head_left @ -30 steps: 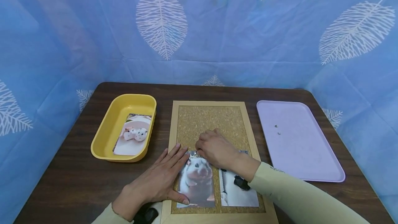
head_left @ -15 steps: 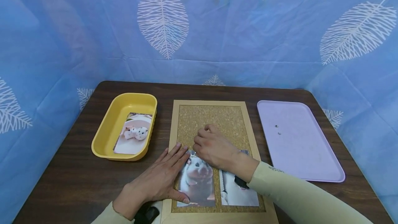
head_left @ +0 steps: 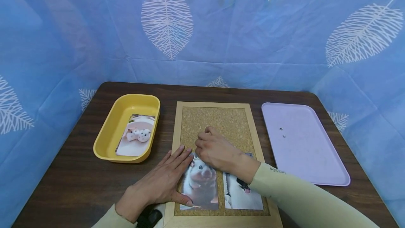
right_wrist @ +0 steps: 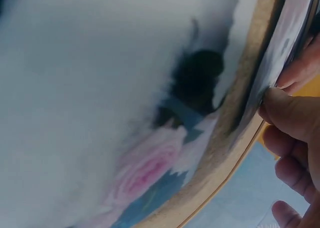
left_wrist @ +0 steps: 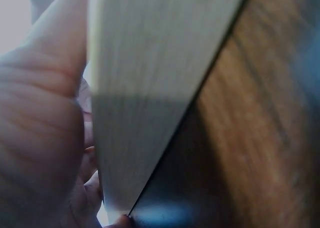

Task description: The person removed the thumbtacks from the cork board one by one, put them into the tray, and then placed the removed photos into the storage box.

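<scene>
Here's the left hand (head_left: 161,182), spread wide with straight fingers, gripping nothing, laid across the left edge of the corkboard (head_left: 218,119) and onto the left side of the grey hamster photo (head_left: 200,192), which lies towards the board's near left corner. And there's the right hand (head_left: 221,150), fingers curled in, right up at that photo's far edge! The right wrist view gives us the thumb tip against the edge of the print, but whether it pinches something tiny I can't tell from here. Just to the right, a second photo (head_left: 243,200) lies partly under that right wrist, and that's a worry: a dragging sleeve or wrist device could scuff it or knock it crooked. If the left palm eases off, I reckon the hamster photo could swivel under a sideways push; shove too hard at one spot and the paper might crease. Over near the table's right edge, the lilac tray (head_left: 310,143) carries two small shiny bits (head_left: 281,128) (blink and you'd miss them), and a bump from that elbow could send them rolling. Near the left edge, the yellow tub (head_left: 98,143) holds another hamster print (head_left: 136,145).
</scene>
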### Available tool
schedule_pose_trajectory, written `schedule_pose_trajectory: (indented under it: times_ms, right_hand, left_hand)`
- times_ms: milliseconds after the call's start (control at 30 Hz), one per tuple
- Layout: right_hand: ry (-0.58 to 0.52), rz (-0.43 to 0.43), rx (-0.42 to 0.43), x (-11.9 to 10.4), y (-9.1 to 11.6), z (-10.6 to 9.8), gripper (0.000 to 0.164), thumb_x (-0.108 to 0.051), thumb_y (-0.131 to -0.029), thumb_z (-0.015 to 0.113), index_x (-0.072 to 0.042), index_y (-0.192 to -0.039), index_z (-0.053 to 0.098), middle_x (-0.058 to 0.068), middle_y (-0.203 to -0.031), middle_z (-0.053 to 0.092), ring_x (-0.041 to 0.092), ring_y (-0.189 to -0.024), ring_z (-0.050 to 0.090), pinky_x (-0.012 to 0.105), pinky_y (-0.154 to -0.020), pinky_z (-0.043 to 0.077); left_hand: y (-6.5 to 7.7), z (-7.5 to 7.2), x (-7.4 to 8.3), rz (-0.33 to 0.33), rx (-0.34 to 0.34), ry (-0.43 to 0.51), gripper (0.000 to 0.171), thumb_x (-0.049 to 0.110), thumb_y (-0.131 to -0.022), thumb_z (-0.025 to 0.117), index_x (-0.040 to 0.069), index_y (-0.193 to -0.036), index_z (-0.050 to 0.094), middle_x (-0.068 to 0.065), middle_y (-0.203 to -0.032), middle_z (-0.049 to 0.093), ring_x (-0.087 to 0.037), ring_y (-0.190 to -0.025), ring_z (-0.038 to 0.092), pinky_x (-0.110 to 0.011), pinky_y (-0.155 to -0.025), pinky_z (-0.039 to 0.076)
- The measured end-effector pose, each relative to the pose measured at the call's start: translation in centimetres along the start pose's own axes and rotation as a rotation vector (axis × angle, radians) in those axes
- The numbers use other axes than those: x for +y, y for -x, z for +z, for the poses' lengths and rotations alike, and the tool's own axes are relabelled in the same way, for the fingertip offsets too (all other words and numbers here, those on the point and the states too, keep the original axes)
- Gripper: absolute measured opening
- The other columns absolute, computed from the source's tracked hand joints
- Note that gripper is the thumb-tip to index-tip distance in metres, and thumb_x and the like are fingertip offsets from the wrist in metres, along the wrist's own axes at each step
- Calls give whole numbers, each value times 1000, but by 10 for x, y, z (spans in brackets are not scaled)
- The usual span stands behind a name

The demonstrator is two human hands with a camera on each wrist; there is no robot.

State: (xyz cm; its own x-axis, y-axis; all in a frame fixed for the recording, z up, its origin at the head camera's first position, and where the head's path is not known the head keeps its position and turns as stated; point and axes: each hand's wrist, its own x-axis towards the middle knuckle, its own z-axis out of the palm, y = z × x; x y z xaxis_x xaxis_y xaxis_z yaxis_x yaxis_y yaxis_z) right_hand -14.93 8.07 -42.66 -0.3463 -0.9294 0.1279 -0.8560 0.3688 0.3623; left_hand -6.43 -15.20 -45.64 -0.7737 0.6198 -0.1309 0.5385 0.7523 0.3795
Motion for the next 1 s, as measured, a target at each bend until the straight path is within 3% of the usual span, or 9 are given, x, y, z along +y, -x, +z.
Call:
schedule_pose_trajectory:
  times_ms: [433,700,900,1000]
  right_hand:
    - [66,31,-3,-2,-2,6,26,-25,-107,56,-17,-89,72,-3,-87,67,20,-92,55,43,-93,47]
    - [18,51,-27,-1,0,9,23,-33,-103,60,-16,-96,74,-1,-94,69,22,-97,56,45,-96,46]
    - [-77,120,-20,3,4,8,18,-32,-98,65,-18,-89,67,-2,-94,69,22,-97,57,45,-97,46]
    - [-100,115,-19,5,5,7,17,-31,-99,66,-19,-88,68,-4,-90,67,21,-94,56,44,-95,46]
  left_hand:
    - [-2,-1,0,-5,18,-10,130,94,-72,62,12,-168,28,-7,-177,21,-27,-165,10,-59,-130,20]
    - [-2,-2,0,-17,5,0,130,94,-72,63,13,-168,29,-7,-177,22,-28,-165,11,-59,-130,21]
    - [-3,-2,-1,-18,-6,5,129,94,-72,62,14,-168,29,-6,-177,21,-27,-165,9,-59,-130,20]
    - [-2,-2,-1,-23,-9,2,130,95,-72,62,14,-168,29,-6,-177,20,-27,-165,9,-58,-130,20]
